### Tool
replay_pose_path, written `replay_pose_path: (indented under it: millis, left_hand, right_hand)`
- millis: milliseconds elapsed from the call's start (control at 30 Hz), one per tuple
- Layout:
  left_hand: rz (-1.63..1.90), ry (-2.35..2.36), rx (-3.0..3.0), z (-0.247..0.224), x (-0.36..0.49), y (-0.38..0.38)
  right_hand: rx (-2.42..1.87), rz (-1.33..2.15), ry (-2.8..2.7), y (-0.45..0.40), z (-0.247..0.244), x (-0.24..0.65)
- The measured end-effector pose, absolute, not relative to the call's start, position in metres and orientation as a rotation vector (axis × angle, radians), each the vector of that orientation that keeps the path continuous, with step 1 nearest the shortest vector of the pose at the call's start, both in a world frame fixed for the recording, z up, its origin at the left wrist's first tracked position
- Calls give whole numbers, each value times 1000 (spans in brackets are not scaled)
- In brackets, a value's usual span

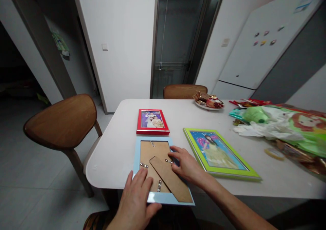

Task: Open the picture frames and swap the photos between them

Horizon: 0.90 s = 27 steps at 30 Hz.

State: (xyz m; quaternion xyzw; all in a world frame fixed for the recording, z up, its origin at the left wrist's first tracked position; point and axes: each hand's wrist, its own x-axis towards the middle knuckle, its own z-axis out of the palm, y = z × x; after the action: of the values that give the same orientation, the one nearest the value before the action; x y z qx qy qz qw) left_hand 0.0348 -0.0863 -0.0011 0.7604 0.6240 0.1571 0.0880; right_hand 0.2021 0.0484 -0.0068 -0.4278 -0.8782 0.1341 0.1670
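Head view: blue photo frame point(165, 198) face down on the tabletop point(109, 165), near end over the edge by the person. Left hand point(133, 196) on its lower left corner, fingers lightly spread on the back, thumb by the near rim. Right hand point(187, 165) at the right rim, fingers bent, index and thumb apart on either side of the right clip point(168, 161); can't tell whether they touch it.

Step looks like working the back's fasteners: left hand probably steadying, right on the clip. Next move probably calls for a fingertip turning that clip while the frame is held down. Which clips are turned: can't tell.

Contents: blue frame has its backing board point(146, 152) in, stand point(169, 180) lying folded on it; front hidden. Red frame point(152, 132), just beyond, face up, holds a group photo point(152, 119). Green frame point(231, 175), to the right, face up, holds a picture of a figure in a pale dress point(216, 152). Plate point(207, 108) at the far side holds wrappers point(201, 97) and a reddish item point(215, 103). Green bag point(313, 136) farther right, contents unclear.
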Motion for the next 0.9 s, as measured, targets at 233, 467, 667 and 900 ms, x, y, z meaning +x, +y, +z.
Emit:
replay_pose_path:
  millis: [233,467,667,900]
  left_hand:
    - [527,1837,2140,-5,23,-89]
    - [714,1857,2152,-10,33,-86]
    - [733,1906,2225,-14,38,-85]
    - [709,1944,2262,-16,39,-86]
  right_hand:
    - [-1254,232,-2505,54,-8,195]
    - [-1017,313,-2506,39,3,164]
    - [-987,349,-2538,36,-5,125]
    - [-1048,312,-2490,56,-10,129]
